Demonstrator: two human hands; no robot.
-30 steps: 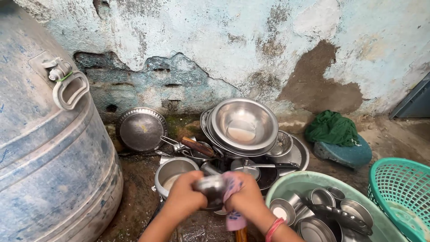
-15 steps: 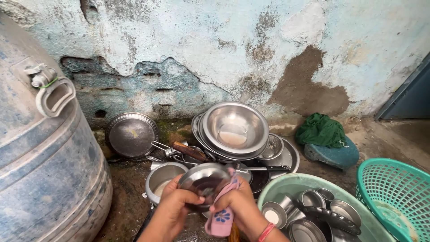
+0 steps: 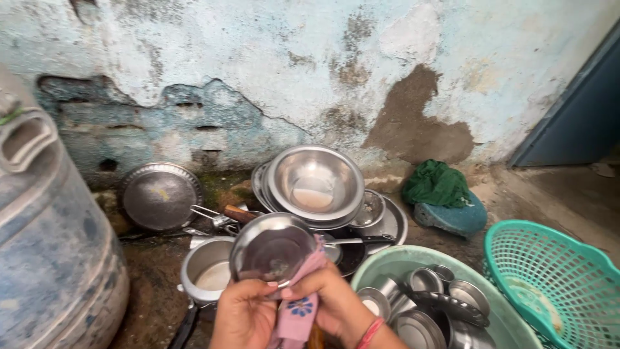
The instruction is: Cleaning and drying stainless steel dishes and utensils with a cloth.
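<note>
Left hand (image 3: 242, 317) grips a steel bowl (image 3: 272, 251); right hand (image 3: 329, 304) grips a pink cloth (image 3: 298, 315) against it.

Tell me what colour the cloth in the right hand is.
The cloth is pink with a blue flower print, seen in the head view.

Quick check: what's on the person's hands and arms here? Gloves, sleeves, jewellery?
No gloves: both the left hand and the right hand are bare, and no sleeves show on the visible forearms. The right wrist carries thin pink-red bangles. The left wrist shows nothing worn. Fingernails look short and unpainted.
</note>
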